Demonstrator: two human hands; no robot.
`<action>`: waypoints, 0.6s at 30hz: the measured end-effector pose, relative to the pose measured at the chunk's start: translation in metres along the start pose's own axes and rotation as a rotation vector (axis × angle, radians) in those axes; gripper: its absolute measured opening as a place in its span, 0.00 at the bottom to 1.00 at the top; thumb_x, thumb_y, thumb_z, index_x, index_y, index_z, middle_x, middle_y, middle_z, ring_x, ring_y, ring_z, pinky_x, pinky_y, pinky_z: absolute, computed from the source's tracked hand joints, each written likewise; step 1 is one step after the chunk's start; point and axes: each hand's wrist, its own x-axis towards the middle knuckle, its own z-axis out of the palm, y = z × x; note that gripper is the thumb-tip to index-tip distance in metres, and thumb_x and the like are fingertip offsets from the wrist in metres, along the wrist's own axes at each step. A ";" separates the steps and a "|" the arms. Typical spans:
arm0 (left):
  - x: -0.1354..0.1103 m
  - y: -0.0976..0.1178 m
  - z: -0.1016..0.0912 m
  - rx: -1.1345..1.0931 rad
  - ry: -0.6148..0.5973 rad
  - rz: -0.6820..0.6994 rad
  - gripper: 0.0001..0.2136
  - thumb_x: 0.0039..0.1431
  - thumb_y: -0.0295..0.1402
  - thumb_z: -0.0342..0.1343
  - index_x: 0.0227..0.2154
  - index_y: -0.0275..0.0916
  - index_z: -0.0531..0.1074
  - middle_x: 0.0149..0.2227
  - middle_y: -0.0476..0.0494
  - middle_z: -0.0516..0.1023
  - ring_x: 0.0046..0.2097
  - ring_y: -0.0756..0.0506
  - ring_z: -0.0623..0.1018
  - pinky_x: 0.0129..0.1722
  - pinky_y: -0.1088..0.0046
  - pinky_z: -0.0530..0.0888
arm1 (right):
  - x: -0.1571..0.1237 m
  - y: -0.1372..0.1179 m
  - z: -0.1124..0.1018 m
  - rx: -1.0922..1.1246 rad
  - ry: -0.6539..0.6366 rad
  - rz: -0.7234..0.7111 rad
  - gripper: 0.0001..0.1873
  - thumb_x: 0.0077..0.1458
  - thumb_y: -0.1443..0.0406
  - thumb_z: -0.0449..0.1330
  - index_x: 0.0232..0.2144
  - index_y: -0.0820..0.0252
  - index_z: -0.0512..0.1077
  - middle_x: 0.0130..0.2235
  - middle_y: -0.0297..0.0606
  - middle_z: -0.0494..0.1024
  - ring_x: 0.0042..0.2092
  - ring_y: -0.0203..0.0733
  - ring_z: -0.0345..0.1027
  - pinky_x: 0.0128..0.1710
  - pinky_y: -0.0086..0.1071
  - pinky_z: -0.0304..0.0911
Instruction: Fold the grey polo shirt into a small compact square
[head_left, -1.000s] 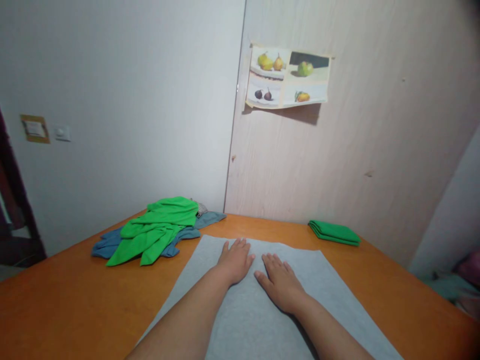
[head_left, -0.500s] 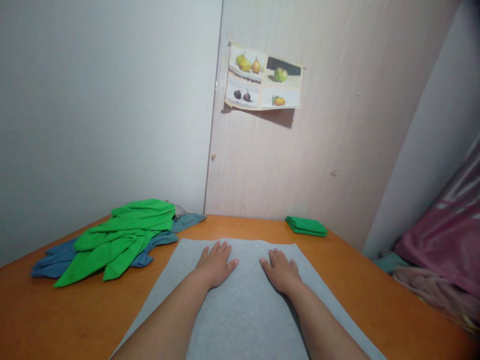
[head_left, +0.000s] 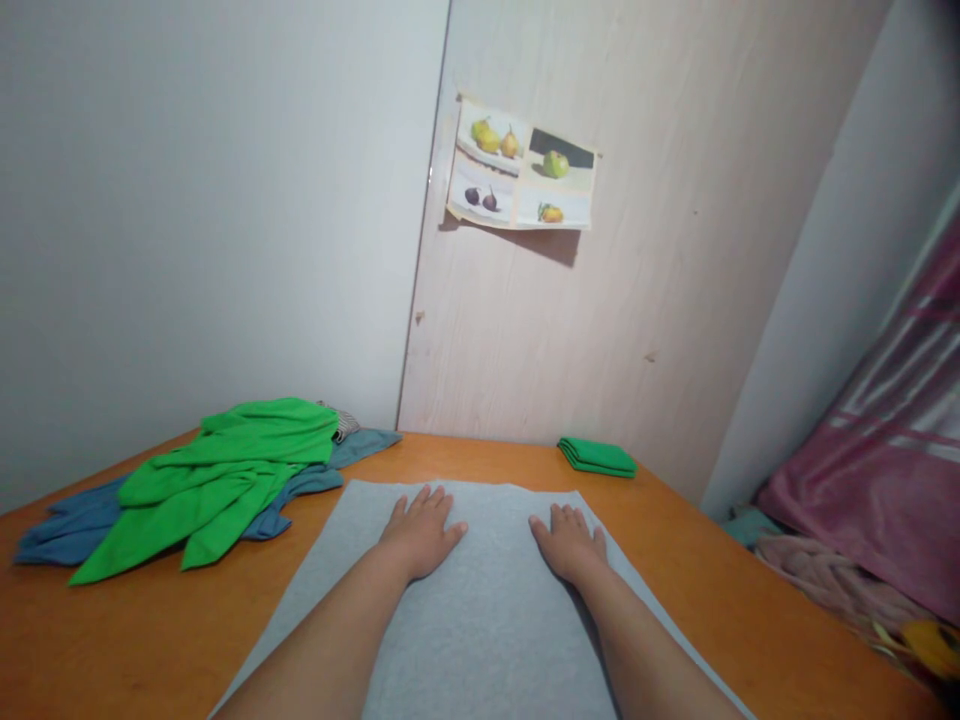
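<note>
A light grey cloth lies spread flat on the orange-brown table, its far edge a little beyond my fingertips. My left hand rests palm down on the cloth's far left part, fingers apart and thumb pointing inward. On the far right part, my right hand also lies flat with its fingers spread, close to the cloth's right edge. Neither hand grips anything. The near end of the cloth runs out of view below, between and under my forearms.
To the left lies a loose heap of bright green cloth over blue cloth. A folded green cloth sits at the back right. Behind stands a wall with fruit pictures. A pink curtain hangs at the right.
The view has turned slightly, shifting most things a little left. My right hand has moved slightly outward, toward the cloth's right edge. My left hand stays flat in about the same place.
</note>
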 end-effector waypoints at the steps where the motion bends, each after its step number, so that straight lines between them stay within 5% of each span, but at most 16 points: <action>1: 0.000 0.000 0.000 -0.001 -0.001 0.000 0.33 0.66 0.53 0.35 0.67 0.39 0.55 0.71 0.39 0.46 0.71 0.37 0.45 0.66 0.47 0.47 | 0.002 0.003 0.000 -0.003 -0.001 -0.001 0.43 0.62 0.43 0.35 0.69 0.63 0.47 0.71 0.48 0.45 0.71 0.52 0.33 0.65 0.57 0.33; 9: -0.001 0.002 0.000 -0.011 0.000 -0.008 0.33 0.65 0.54 0.36 0.67 0.39 0.55 0.71 0.39 0.46 0.71 0.36 0.45 0.66 0.46 0.46 | 0.017 0.035 -0.005 -0.013 0.011 0.054 0.43 0.62 0.43 0.33 0.69 0.62 0.48 0.71 0.50 0.45 0.71 0.57 0.35 0.63 0.63 0.35; 18: -0.001 0.008 0.002 -0.010 0.036 -0.012 0.32 0.66 0.52 0.38 0.66 0.38 0.57 0.70 0.37 0.49 0.71 0.34 0.47 0.65 0.43 0.46 | 0.020 0.038 -0.003 -0.022 0.062 0.083 0.42 0.62 0.43 0.35 0.68 0.62 0.53 0.70 0.49 0.49 0.70 0.59 0.36 0.63 0.65 0.34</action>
